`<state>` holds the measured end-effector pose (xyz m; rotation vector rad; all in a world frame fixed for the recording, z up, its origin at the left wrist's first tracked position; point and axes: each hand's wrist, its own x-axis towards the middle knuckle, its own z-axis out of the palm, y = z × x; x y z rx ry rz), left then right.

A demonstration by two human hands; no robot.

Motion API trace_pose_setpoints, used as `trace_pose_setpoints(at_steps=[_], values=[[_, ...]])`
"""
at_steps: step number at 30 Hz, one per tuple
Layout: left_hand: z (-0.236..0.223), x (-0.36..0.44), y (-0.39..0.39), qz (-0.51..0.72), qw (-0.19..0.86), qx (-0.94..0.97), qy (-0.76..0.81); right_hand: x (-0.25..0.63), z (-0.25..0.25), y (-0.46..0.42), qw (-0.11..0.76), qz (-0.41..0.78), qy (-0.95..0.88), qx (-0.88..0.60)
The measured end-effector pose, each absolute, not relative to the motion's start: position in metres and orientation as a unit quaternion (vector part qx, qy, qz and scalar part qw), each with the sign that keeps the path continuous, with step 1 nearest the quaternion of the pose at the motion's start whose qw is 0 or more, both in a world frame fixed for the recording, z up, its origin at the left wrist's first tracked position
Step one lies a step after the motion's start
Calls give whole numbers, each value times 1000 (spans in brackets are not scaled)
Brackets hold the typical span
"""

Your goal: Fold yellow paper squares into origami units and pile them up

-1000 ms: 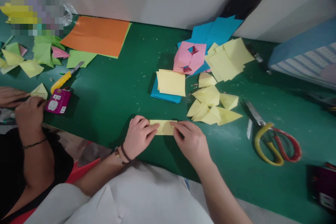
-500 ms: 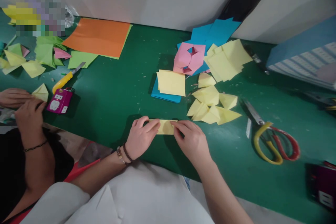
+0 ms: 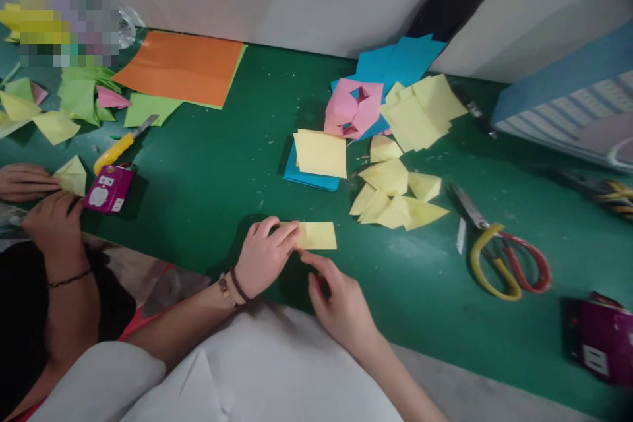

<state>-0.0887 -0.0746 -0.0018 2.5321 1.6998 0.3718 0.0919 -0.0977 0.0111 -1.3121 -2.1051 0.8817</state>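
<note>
A folded strip of pale yellow paper (image 3: pixel 319 235) lies flat on the green table in front of me. My left hand (image 3: pixel 264 257) holds the strip's left end down, its fingers pressed together on top and covering that end. My right hand (image 3: pixel 341 300) is just below the strip. Its index finger stretches out to the lower edge near my left fingertips, and its thumb stands apart from that finger with nothing between them. Beyond the strip, yellow sheets (image 3: pixel 321 153) rest on folded blue paper (image 3: pixel 310 181). Several folded yellow pieces (image 3: pixel 390 194) lie to the right of these.
Scissors (image 3: pixel 494 244) with yellow and red handles lie at the right, near a purple box (image 3: pixel 606 339). A pink paper shape (image 3: pixel 353 109) stands by blue and yellow sheets. At the left, a co-worker's hands (image 3: pixel 54 217) are near a yellow cutter (image 3: pixel 116 151) and another purple box (image 3: pixel 109 189).
My right hand has left the strip's right end and moved left and nearer to me, down to the lower edge. My left hand stays on the left end. The view has shifted slightly.
</note>
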Motion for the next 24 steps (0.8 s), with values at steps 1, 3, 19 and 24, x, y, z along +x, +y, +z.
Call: trace_pose_setpoints(at_steps=[1,3,19,24], values=[[-2,-89,-75,125,38,824,551,89,8,-102,244,344,-762,-491],[-2,-89,-75,133,45,824,549,86,3,-108,237,373,-742,-505],[1,-91,-77,134,90,823,545,86,7,-115,220,512,-646,-521],[2,-91,-76,133,86,827,539,100,14,-115,217,499,-591,-595]])
